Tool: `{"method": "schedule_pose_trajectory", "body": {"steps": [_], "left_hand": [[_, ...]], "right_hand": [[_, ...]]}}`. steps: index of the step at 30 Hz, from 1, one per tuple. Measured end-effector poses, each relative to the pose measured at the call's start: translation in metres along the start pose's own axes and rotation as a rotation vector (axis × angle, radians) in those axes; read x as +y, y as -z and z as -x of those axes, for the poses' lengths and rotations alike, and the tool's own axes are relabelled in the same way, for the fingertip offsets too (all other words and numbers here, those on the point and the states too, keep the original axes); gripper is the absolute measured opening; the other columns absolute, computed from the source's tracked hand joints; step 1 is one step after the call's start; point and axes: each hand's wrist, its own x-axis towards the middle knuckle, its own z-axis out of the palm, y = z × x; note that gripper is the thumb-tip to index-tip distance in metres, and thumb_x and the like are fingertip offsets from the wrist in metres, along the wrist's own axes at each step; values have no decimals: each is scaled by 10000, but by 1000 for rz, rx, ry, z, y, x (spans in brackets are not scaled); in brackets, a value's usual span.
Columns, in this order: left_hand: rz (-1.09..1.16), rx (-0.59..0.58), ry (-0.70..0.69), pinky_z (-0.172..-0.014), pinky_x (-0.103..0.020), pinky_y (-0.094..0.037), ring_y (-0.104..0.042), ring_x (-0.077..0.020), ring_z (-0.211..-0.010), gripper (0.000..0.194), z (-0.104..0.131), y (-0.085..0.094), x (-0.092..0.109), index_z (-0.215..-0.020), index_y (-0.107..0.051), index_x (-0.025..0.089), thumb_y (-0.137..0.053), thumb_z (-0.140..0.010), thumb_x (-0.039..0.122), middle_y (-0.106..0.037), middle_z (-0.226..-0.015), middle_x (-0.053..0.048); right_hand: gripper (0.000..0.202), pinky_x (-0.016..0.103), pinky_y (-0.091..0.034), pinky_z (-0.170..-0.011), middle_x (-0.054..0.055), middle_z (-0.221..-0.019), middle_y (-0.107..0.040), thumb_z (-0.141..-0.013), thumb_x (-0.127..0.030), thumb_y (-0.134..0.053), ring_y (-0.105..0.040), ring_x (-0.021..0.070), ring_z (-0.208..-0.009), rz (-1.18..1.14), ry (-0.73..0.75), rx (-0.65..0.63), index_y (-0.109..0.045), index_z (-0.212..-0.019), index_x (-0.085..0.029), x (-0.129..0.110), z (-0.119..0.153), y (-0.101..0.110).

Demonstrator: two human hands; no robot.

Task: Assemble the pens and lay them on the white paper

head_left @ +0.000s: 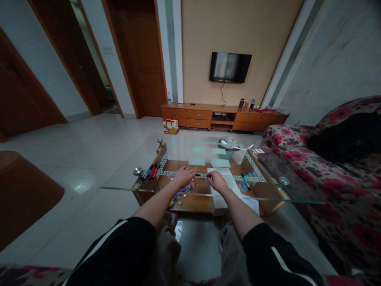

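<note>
While a seated person reaches forward over a glass coffee table (pixel 119 188), both bare hands come close together near its front edge, with a small dark piece (pixel 198 175), perhaps part of a pen, in the narrow space between them. It lies right by the fingertips of the left hand (pixel 185 177); whether it touches the glass cannot be told.

The piece looks light, stiff and smooth, probably hard plastic: easy to lift, unlikely to break, but apt to roll or slip. If it is a pen part, a pinch around the middle of its length, thumb against forefinger, would likely hold it best.

The left hand is palm down, its fingers bent and close together; its grip is hidden, so I cannot tell whether it holds the piece. The right hand (pixel 216 180) has thumb and fingers curled inward with little gap. Something dark shows at their tips, too small to identify, and whether they are closed on it is unclear.

A clear printed packet (pixel 190 186) shows beside the left forearm. Farther left lies a bunch of blue, red and black pens (pixel 151 172); to the right, apart, lies a lone dark pen (pixel 245 182).
</note>
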Motion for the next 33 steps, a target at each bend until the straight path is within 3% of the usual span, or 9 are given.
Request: {"method": "schedule_pose_trajectory", "body": {"steps": [13, 17, 23, 28, 33], "left_hand": [[-17, 34, -11, -809, -368, -352, -604, -236, -924, 96, -1, -4, 0, -972, -626, 167, -537, -964, 203, -684, -961, -97], [-29, 45, -18, -805, -373, -355, -608, -236, -912, 76, -2, -3, 1, -946, -622, 168, -552, -954, 198, -682, -948, -87], [-17, 69, -40, -807, -378, -360, -607, -234, -916, 86, -4, 8, 5, -953, -630, 166, -545, -941, 176, -672, -946, -91], [-3, 81, -70, -820, -379, -365, -599, -230, -918, 102, -6, 14, 8, -983, -630, 169, -538, -939, 160, -659, -956, -85], [-4, 109, -109, -841, -380, -367, -577, -231, -944, 96, -6, 16, 8, -1026, -608, 183, -535, -964, 198, -645, -966, -67]], "right_hand": [[322, 255, -442, -885, 103, -1073, -685, -828, -148, -618, -633, 197, -979, 14, -1, -24, -662, -1147, -157, -1, 4, 2], [306, 274, -441, -924, 115, -1128, -647, -856, -151, -585, -610, 201, -1013, 43, 14, 23, -635, -1158, -147, -2, 5, 4], [264, 300, -438, -980, 99, -1174, -602, -964, -201, -482, -575, 196, -1091, 34, 92, 140, -595, -1201, -174, -21, 5, 12], [259, 296, -454, -947, 86, -1149, -580, -1027, -328, -440, -579, 189, -1059, 32, 190, 104, -621, -1169, -210, -40, 9, 12], [276, 290, -466, -891, 82, -1134, -556, -1038, -344, -426, -569, 182, -1011, 67, 234, 64, -663, -1074, -207, -44, 9, 7]]}}
